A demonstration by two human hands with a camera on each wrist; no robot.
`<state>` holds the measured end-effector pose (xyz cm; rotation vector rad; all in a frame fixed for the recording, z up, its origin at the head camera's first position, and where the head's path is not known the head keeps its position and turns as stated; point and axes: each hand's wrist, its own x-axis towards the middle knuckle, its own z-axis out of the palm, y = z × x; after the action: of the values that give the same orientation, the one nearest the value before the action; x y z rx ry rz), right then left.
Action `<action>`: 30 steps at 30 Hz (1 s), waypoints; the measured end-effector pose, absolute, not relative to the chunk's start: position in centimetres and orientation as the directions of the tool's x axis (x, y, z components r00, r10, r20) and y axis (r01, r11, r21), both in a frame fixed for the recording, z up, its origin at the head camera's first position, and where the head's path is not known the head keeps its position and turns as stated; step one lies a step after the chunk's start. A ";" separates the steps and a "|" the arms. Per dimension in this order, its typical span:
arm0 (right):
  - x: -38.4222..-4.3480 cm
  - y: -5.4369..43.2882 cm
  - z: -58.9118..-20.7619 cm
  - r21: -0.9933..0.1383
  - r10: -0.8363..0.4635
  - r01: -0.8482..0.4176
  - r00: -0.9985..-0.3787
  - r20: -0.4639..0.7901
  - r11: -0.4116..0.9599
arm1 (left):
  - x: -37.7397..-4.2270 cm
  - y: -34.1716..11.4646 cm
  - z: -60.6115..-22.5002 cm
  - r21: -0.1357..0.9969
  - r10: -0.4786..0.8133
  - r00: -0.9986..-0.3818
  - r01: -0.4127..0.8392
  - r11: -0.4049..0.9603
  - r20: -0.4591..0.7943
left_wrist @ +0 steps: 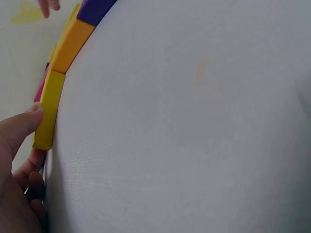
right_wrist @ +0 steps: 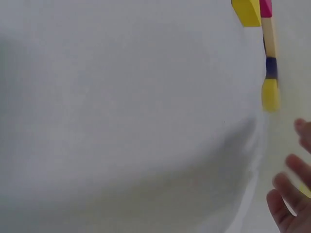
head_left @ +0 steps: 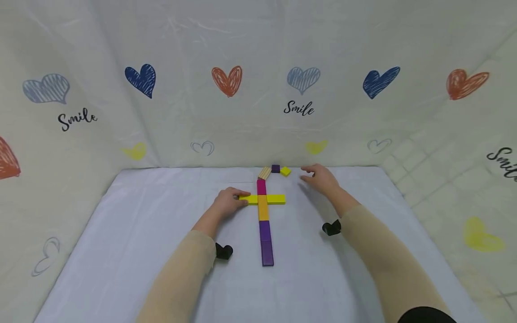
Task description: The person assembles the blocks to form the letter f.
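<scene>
My left hand (head_left: 227, 202) pinches the outer end of the left yellow block (head_left: 252, 200), thumb and a finger on either side in the left wrist view. That block lies against an orange block (head_left: 263, 207), with another yellow block (head_left: 276, 199) on its right. Two purple blocks (head_left: 265, 231) run toward me below the orange one, and a magenta block (head_left: 261, 187) stands above it. Beyond come a striped wooden piece (head_left: 265, 173), a dark purple block (head_left: 275, 168) and a small yellow block (head_left: 285, 171). My right hand (head_left: 321, 178) hovers right of that small yellow block, fingers spread and holding nothing.
A white cloth (head_left: 161, 233) covers the table, its far edge meeting a pale wall sheet (head_left: 258, 40) printed with hearts and "Smile". The far blocks lie close to that edge. Each wrist carries a small black device, such as the left one (head_left: 224, 251).
</scene>
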<state>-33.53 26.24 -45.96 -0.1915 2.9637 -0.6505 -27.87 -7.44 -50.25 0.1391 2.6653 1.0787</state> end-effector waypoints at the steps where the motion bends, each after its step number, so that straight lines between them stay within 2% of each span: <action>1: -33.3 26.7 -46.0 -0.419 -0.143 -0.101 -0.987 -0.070 0.903 | -27.9 -7.5 -50.3 0.694 0.184 -0.961 -0.011 0.720 -0.206; 14: -30.2 32.8 -46.6 -0.422 -0.124 -0.090 -0.991 -0.055 0.902 | -27.8 -7.7 -50.5 0.694 0.180 -0.962 -0.012 0.719 -0.203; 21: -28.8 35.8 -46.8 -0.464 -0.075 -0.009 -0.989 -0.124 0.886 | -27.9 -7.4 -50.6 0.688 0.179 -0.962 -0.013 0.726 -0.207; 30: -28.3 37.4 -47.3 -0.493 -0.076 0.052 -0.969 -0.235 0.868 | -27.8 -7.4 -50.7 0.695 0.171 -0.965 -0.018 0.719 -0.201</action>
<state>-28.29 37.36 -47.26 -0.0180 2.7939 -0.7475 -27.77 -7.38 -50.66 0.1214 2.6739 1.0842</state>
